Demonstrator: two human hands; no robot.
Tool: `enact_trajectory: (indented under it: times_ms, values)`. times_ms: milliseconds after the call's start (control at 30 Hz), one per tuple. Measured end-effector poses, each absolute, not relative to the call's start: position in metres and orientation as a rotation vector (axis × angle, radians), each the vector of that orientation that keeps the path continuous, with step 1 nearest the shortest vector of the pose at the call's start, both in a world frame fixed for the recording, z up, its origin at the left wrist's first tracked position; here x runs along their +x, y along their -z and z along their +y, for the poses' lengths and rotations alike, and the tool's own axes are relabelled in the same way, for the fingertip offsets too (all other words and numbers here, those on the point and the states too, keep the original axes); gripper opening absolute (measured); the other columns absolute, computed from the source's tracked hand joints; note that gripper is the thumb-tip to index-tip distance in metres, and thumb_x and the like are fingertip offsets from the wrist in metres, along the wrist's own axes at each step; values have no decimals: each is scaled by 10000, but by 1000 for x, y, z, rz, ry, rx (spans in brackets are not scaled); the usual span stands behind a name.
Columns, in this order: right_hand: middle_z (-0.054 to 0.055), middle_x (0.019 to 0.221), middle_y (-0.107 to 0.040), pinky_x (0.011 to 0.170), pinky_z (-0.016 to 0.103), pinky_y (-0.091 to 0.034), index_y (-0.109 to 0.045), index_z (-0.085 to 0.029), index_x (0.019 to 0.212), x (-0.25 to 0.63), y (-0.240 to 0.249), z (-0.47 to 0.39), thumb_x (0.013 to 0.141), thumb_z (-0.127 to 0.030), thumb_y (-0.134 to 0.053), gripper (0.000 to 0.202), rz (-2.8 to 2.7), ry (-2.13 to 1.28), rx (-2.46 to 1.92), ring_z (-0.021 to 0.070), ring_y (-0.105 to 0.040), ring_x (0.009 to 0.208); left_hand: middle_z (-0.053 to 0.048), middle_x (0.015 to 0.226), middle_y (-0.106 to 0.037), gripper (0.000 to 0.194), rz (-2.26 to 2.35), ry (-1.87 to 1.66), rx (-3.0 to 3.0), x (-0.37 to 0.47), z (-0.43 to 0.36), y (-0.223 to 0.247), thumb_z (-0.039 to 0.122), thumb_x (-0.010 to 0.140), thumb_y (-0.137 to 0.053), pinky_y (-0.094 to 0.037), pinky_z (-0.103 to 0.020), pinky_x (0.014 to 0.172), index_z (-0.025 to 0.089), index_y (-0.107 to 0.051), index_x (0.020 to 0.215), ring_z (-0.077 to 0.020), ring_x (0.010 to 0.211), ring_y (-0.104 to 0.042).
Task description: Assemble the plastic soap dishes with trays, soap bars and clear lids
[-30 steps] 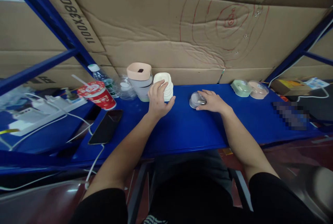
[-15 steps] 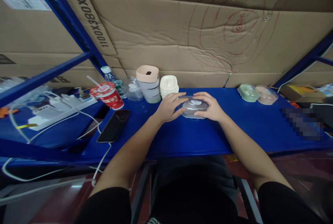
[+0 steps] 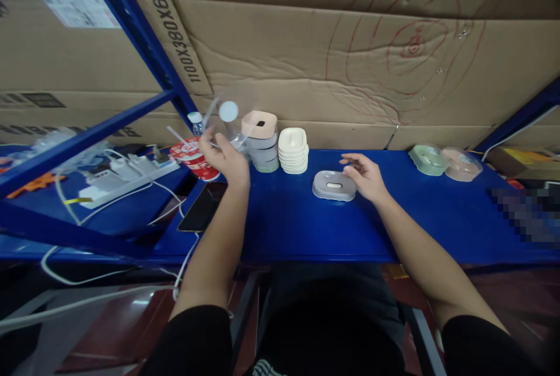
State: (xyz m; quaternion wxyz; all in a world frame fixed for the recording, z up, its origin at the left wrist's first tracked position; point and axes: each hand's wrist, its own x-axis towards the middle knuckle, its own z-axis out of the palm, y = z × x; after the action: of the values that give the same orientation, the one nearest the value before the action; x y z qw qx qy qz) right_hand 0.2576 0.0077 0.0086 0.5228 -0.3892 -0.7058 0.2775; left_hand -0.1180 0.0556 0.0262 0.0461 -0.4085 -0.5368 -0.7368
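My left hand [image 3: 226, 159] is raised over the left part of the table, fingers closed on a clear plastic lid [image 3: 242, 102] with a round white sticker. The lid is tilted and smeared by motion. A grey oval soap dish [image 3: 324, 188] with a slot in its middle lies uncovered on the blue table. My right hand [image 3: 366, 178] is beside its right end, fingers apart and holding nothing; I cannot tell whether they touch the dish. Behind, a stack of cream inserts [image 3: 293, 141] stands right of stacked grey, peach and green boxes [image 3: 263, 144].
A red paper cup [image 3: 195, 157] with a straw, a bottle [image 3: 195, 121] and a black phone [image 3: 203, 208] are at the left. Two lidded dishes, one green [image 3: 427, 161] and one pink [image 3: 461, 166], sit at the right. A power strip [image 3: 131, 181] lies far left.
The clear lid has come off the grey soap dish. My left hand has lifted it up and to the left, in front of the bottle and stacked boxes. My right hand has opened beside the dish.
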Motion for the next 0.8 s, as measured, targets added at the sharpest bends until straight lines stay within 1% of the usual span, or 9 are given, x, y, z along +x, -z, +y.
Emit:
enact_trajectory:
  times_ms: [100,200,333,367,433,567,633,700,800]
  values:
    - [82,1076,-822,724,388,-607,-766,-248,1176,257,-9,8,890,-689,-754,526,-1723,-600,-962,210,-743,775,-123,1357,-641,279,-1710,2369,-898,-136,72,-28,279,1048,-503,-439,-367,1204,178,-584,1296,-225,1346,-610]
    - [76,1041,-826,707,386,-601,-786,-250,1127,256,-9,6,901,-650,-753,461,-1769,-532,-968,213,-740,768,-136,1319,-665,265,-1823,2420,-842,-140,81,-25,234,999,-588,-457,-346,1187,139,-604,1246,-222,1293,-645]
    - [71,1018,-822,719,394,-614,-796,-253,1086,255,-12,4,925,-607,-733,393,-1807,-453,-969,217,-741,769,-161,1398,-629,472,-1952,2428,-836,-140,86,-16,243,951,-680,-432,-356,1214,129,-561,1393,-233,1360,-609]
    - [73,1014,-819,720,396,-616,-798,-252,1084,256,-13,4,932,-595,-728,382,-1817,-428,-970,219,-740,770,-165,1428,-611,505,-1960,2422,-826,-141,88,-14,248,951,-683,-418,-361,1226,135,-547,1423,-234,1383,-593]
    - [76,1019,-813,727,402,-620,-799,-248,1086,257,-15,4,943,-573,-719,364,-1849,-376,-974,224,-742,780,-164,1465,-586,493,-1937,2409,-820,-142,90,-9,252,966,-659,-394,-363,1245,147,-545,1434,-229,1411,-569]
    - [84,1050,-800,797,440,-634,-791,-246,1135,261,-18,3,971,-567,-681,376,-1967,-298,-1002,248,-758,836,-150,1422,-597,349,-1860,2426,-886,-138,92,-6,234,990,-599,-421,-376,1223,159,-580,1330,-226,1374,-586]
    - [100,1122,-794,891,482,-629,-778,-244,1202,264,-20,3,983,-587,-662,424,-2063,-268,-1034,283,-769,949,-136,1352,-617,278,-1809,2428,-924,-134,91,-7,225,991,-579,-454,-385,1190,165,-587,1262,-227,1321,-610]
    - [128,1280,-763,1026,540,-589,-739,-241,1326,268,-20,4,957,-636,-687,543,-2199,-256,-1088,342,-736,1159,-120,1278,-631,226,-1723,2405,-976,-126,86,-9,228,994,-565,-492,-383,1136,170,-588,1211,-221,1247,-635]
    - [182,1530,-633,1181,632,-473,-603,-218,1535,274,-15,7,804,-733,-814,919,-2412,-299,-1223,438,-589,1416,-104,1208,-635,208,-1563,2329,-1189,-110,74,-11,287,1011,-569,-555,-350,958,177,-591,1186,-190,1038,-668]
